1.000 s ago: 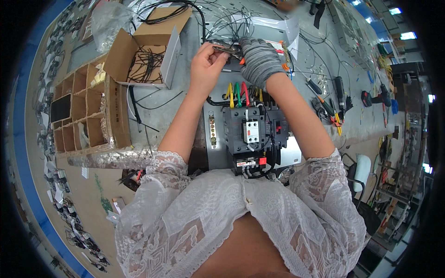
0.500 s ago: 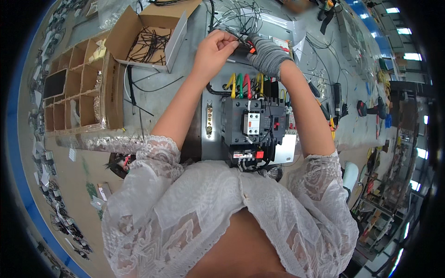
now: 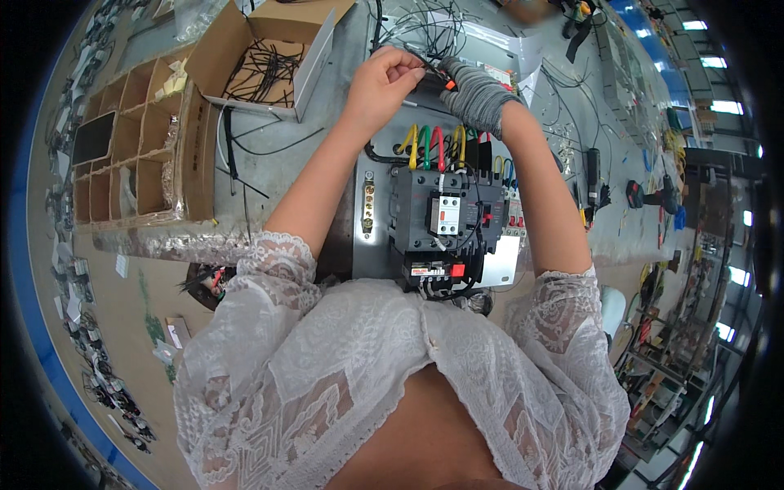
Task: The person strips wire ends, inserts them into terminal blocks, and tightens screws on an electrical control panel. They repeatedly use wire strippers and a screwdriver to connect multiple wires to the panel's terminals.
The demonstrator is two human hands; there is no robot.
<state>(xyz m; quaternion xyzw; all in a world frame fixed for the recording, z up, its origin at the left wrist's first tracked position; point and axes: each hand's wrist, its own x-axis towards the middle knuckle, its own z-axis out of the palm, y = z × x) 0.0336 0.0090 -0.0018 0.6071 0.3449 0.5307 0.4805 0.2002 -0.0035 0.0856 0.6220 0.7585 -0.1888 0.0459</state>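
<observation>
My bare left hand is closed in a pinch at the far side of the work. A black wire runs at its fingertips. Close on its right, my right hand, in a grey knitted glove, is curled around a small black-and-orange tool; most of that tool is hidden in the palm. Beneath my wrists lies a metal panel with a dark grey contactor and a breaker beside it. Yellow, green and red wires loop up from the contactor's far end. A brass terminal strip sits left of it.
An open cardboard box holding black cable ties or wires stands at the far left. Nearer is a divided carton with small parts. Loose black wires tangle beyond my hands. A screwdriver and a power drill lie to the right.
Both hands stay close together in nearly the same pose. My right hand has shifted slightly to the right, and the whole view has moved a little.
</observation>
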